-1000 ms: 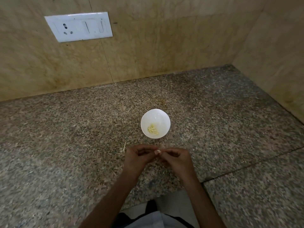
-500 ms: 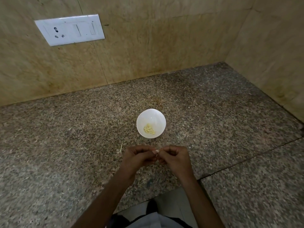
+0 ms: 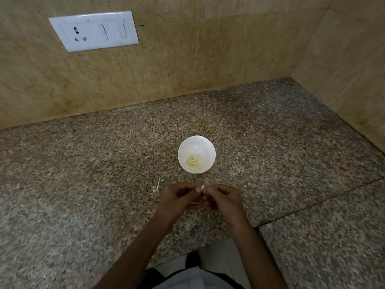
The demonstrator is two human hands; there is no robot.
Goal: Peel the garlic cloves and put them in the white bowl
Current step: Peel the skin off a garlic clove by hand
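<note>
The garlic clove is sitting right where the two hands are meeting, a small pale bit showing at the fingertips. The left hand and the right hand are both curling their fingers in and pinching it from either side, thumbs on top. It is too small to say which way its long axis is running, or how much skin is left on it. Both hands are hovering just above the counter, equally close to the clove. The white bowl is standing straight ahead of the fingertips, near but not touching them, so the drop looks like a short reach forward with nothing lying in between. A little heap of peeled cloves is already lying in the bottom of the bowl, towards its near side. A thin scrap of skin is lying on the counter just left of the left hand (it could be a bit of stem, hard to tell), well out of the way. A switch plate is sitting on the wall far behind, and a seam is running across the counter to the right.
</note>
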